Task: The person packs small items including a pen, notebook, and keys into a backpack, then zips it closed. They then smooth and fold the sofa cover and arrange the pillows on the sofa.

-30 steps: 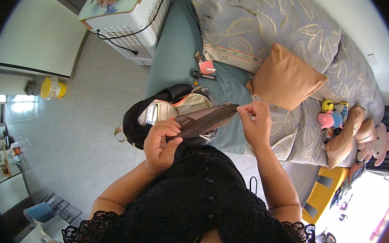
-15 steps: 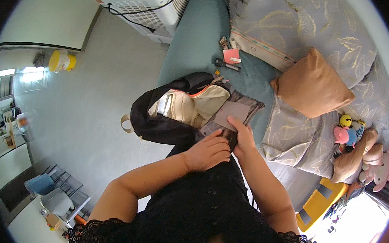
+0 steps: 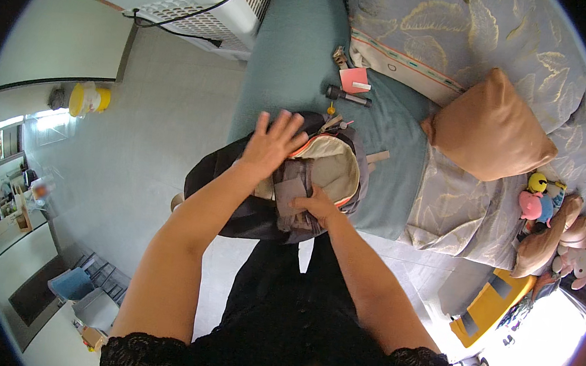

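Note:
A black backpack (image 3: 210, 176) with a cream lining and orange trim lies unzipped on the edge of the teal-covered bed. My right hand (image 3: 317, 206) grips a dark, see-through pouch (image 3: 291, 198) with a flat greyish panel, thumb across its face, over the backpack's opening. How far the pouch sits inside the bag I cannot tell. My left hand (image 3: 274, 143) is open, fingers spread and slightly blurred, above the bag's far side near the orange trim; nothing is in it.
Beyond the bag lie a black flashlight (image 3: 348, 96) and a pink notepad (image 3: 355, 80). A brown cushion (image 3: 493, 127) and small plush toys (image 3: 537, 201) rest on the patterned bedding at right. A white slatted appliance (image 3: 210, 12) with a black cable stands at far left.
My right hand has carried the pouch left, from beside the bag to over its opening. My left hand has let go of the pouch and moved up and left, fingers spreading.

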A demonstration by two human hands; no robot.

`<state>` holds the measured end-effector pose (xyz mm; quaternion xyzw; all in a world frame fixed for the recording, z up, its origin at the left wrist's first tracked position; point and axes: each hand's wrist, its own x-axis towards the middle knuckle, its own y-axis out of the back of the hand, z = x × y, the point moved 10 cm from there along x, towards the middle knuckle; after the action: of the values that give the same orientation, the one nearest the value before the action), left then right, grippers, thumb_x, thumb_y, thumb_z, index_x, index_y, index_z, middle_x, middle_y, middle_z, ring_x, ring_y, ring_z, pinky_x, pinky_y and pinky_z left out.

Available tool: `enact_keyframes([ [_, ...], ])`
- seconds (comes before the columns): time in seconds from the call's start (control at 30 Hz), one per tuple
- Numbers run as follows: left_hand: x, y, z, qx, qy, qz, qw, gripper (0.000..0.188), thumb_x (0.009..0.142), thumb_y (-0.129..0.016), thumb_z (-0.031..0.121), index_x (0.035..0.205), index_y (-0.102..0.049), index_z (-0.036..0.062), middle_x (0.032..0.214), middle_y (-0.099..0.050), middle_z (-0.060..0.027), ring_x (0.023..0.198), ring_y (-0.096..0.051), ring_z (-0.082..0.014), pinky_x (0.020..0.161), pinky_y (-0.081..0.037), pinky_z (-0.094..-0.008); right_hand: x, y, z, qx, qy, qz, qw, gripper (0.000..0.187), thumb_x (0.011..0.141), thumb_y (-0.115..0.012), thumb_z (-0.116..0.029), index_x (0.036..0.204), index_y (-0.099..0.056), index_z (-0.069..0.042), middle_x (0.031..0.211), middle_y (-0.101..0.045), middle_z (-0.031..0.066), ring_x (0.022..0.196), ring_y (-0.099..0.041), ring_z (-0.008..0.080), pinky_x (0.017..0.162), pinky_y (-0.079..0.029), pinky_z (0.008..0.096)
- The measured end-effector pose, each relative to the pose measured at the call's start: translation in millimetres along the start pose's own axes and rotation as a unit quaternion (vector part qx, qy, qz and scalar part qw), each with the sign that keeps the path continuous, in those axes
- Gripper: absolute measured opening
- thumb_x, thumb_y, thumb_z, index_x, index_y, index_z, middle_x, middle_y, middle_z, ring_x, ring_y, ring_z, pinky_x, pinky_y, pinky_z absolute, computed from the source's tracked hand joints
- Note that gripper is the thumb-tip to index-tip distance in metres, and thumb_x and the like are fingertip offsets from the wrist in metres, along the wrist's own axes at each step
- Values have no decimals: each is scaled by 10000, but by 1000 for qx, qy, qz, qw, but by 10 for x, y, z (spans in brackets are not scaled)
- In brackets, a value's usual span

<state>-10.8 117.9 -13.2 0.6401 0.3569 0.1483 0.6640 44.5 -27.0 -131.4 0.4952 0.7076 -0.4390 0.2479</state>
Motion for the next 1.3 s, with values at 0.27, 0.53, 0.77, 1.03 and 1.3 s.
enact_keyframes([
  [0.27, 390, -572, 412, -89, -123, -233, 961, 282, 846, -559, 262, 1092, -625, 140, 1246, -520, -70, 1324, -303, -249, 1050, -117, -648, -721, 602, 180, 188, 25, 90, 978, 659, 694, -698, -10, 1275, -388, 13, 1054, -600, 141, 907, -616, 231, 785, -519, 359],
  [0.53, 1119, -204, 18, -625, 98, -73, 771, 415, 896, -559, 374, 813, -626, -27, 627, -525, -38, 604, -461, -115, 563, -406, -322, -1172, 551, -571, 155, 94, 69, 981, 652, 677, -692, -2, 1260, -403, 41, 1028, -606, 136, 935, -606, 223, 805, -516, 365],
  [0.77, 1557, 257, 154, -526, 32, -43, 849, 453, 891, -534, 399, 779, -610, -33, 688, -586, -197, 639, -580, -297, 605, -436, -392, -384, 603, -796, 82, 41, 171, 981, 644, 667, -734, -167, 1199, -464, 76, 1068, -607, 198, 1009, -591, 288, 850, -473, 368],
  [1.03, 1231, -338, -145, -581, 129, -4, 803, 427, 903, -507, 387, 880, -605, -27, 825, -610, -242, 774, -602, -368, 668, -444, -423, 169, 659, -685, -409, 77, 338, 844, 810, 790, -658, -363, 1320, -267, 107, 1306, -401, 305, 1204, -396, 462, 1031, -318, 453],
  [1.3, 894, -1051, -340, -534, 203, -63, 819, 386, 908, -523, 379, 928, -594, -1, 798, -622, -197, 735, -606, -335, 653, -453, -404, -428, 946, -2812, -273, 261, 242, 894, 187, 861, -574, -153, 974, -657, -30, 767, -656, 131, 695, -657, 260, 595, -509, 329],
])
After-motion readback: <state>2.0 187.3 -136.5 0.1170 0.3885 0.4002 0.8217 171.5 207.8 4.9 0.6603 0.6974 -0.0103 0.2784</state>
